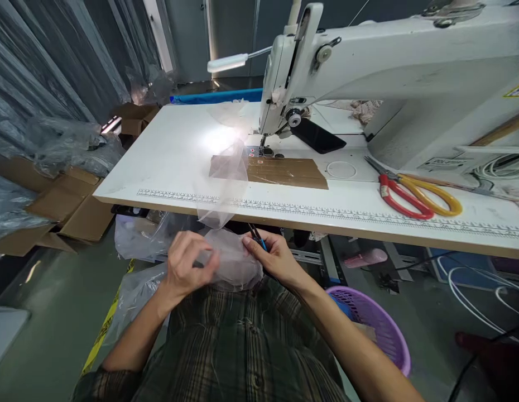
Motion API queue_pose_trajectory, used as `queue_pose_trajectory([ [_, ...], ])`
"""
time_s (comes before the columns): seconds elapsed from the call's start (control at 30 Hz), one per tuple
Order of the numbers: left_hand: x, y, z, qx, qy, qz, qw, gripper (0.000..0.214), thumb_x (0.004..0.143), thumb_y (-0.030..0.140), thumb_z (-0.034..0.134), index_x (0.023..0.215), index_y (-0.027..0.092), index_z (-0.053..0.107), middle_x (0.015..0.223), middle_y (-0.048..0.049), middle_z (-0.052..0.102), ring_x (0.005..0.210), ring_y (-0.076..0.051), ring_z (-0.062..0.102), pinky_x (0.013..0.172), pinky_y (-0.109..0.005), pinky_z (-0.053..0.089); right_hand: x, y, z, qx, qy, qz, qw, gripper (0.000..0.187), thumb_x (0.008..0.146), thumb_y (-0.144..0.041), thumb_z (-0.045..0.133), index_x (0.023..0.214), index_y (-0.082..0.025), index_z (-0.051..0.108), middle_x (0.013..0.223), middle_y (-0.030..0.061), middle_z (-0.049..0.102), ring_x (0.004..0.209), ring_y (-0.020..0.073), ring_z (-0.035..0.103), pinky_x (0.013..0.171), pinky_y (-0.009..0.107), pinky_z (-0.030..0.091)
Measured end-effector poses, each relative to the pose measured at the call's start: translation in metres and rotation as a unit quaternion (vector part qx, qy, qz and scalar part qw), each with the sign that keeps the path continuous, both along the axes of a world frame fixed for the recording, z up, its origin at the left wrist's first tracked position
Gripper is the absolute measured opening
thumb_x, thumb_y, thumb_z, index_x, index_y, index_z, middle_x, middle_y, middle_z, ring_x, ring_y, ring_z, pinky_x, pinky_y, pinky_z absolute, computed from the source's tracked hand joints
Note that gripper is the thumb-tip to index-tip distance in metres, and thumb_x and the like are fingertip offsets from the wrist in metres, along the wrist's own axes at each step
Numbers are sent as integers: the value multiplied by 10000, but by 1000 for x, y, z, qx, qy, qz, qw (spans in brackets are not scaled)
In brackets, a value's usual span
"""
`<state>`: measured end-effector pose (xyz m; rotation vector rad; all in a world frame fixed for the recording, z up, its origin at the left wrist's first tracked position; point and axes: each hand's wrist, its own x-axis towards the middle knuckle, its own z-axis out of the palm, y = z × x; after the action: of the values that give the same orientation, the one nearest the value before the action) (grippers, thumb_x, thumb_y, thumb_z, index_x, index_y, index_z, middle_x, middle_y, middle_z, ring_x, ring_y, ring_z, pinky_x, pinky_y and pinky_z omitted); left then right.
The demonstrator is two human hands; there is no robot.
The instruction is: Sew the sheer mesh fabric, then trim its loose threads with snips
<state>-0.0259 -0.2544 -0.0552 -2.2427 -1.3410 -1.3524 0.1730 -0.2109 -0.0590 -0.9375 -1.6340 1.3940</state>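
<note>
My right hand (276, 257) is closed around small dark thread snips (256, 234) with a blue part, their tips pointing up and away. Its thumb also presses on the edge of a sheer whitish fabric piece (236, 262) in front of my body. My left hand (188, 265) is beside the fabric's left side, fingers curled in towards the thumb and slightly blurred; what they pinch, if anything, is too small to make out. A sheer strip (226, 192) runs from this piece up over the table edge towards the sewing machine's needle area (263, 146).
The white sewing machine (393, 56) stands on a white table (159, 162) with a printed ruler along its front. Brown tape (288, 172), a black phone-like slab (320, 137) and red-yellow scissors (414, 192) lie there. Below right is a purple basket (389, 329); cartons (71, 201) stand left.
</note>
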Motion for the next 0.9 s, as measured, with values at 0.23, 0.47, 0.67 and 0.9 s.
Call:
queue_pose_trajectory([
  [0.23,24,23,8,-4,-24,-148,989,209,829,179,665,1029,141,617,935,-100,702,895,-191,672,859,-370,554,-4,-3,11,52,38,34,997,296,852,-464,604,799,-174,634,735,4,601,698,146,541,692,270,459],
  [0.47,25,25,8,-52,-73,-132,987,206,875,91,562,1034,128,687,991,-113,732,952,-180,690,850,-284,569,-1,0,7,61,17,49,997,296,867,-400,613,1055,-182,683,959,60,693,955,219,622,880,349,487],
  [0.67,10,27,20,-312,-200,-114,922,190,885,272,590,911,144,727,794,-61,749,700,-143,692,657,-225,549,2,6,13,55,-27,57,996,250,875,-376,589,908,-155,700,797,33,668,746,167,591,683,271,470],
  [0.9,6,31,36,-494,-311,-162,796,223,709,312,767,815,118,734,650,-37,726,583,-122,654,580,-195,520,2,4,21,32,-29,48,998,305,898,-405,546,760,-153,646,655,-6,569,618,115,490,584,231,395],
])
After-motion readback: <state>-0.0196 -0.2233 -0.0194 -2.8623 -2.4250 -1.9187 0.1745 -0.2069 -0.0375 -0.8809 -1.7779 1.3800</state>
